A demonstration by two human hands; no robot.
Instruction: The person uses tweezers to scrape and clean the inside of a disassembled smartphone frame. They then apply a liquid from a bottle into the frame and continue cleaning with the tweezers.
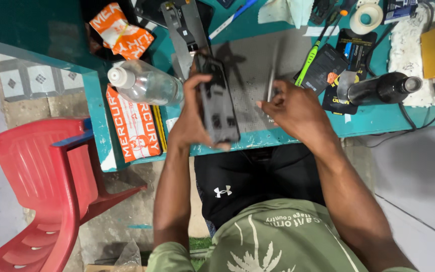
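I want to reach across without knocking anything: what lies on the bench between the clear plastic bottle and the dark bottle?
In the head view, between the clear bottle and dark bottle are the left hand holding a phone, the grey mat, the right hand and dark packets.

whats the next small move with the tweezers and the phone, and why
Probably bring the tweezers across to the phone. The left hand holds the dark phone tilted up over the grey mat, while the right hand grips the tweezers with their tips pointing away, apart from the phone. The tool has to close that gap first.
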